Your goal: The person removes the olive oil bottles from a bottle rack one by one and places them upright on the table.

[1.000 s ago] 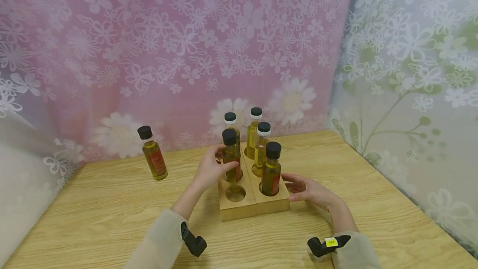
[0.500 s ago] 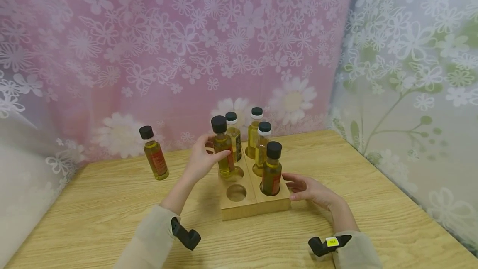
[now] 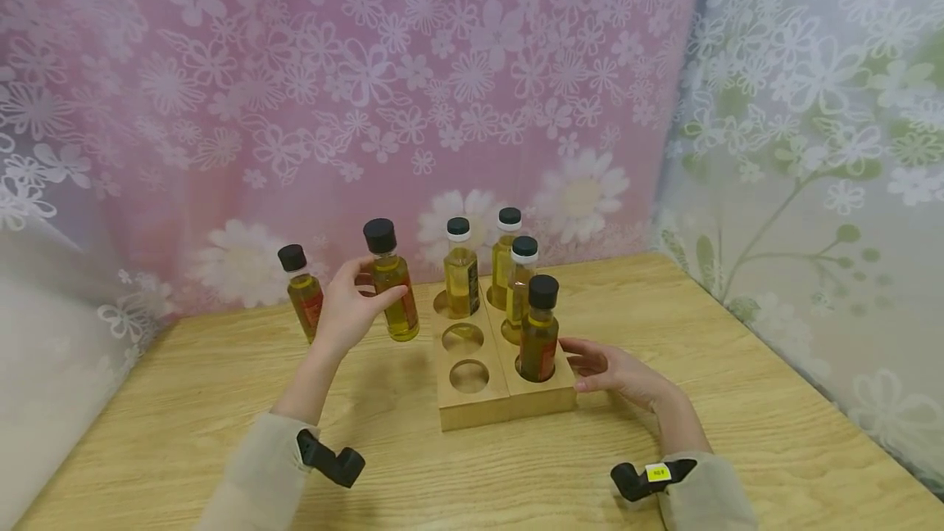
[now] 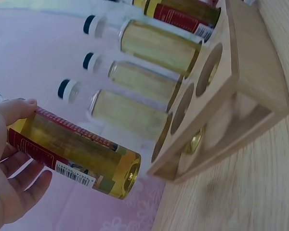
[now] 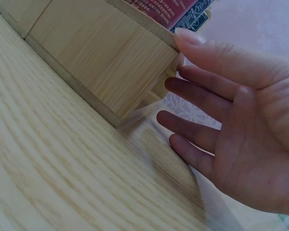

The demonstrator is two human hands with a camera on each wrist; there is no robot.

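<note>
My left hand (image 3: 350,311) grips a black-capped oil bottle (image 3: 392,289) with a red label, held in the air left of the wooden rack (image 3: 492,400); the same bottle (image 4: 74,155) lies across my fingers in the left wrist view. The rack (image 4: 253,82) holds several bottles, and two front holes (image 3: 463,339) of its left row stand empty. A dark bottle (image 3: 539,334) sits in the right row's front hole. My right hand (image 3: 608,369) rests with straight fingers (image 5: 209,82) against the rack's right side (image 5: 101,62).
Another red-labelled bottle (image 3: 302,293) stands on the wooden table (image 3: 184,424) behind my left hand. Flowered curtains (image 3: 413,97) close off the back and right side. Black wrist mounts (image 3: 332,460) sit on both sleeves.
My left hand has lifted the bottle out of the rack's middle left hole and carried it up and to the left. The right hand has stayed against the rack.
</note>
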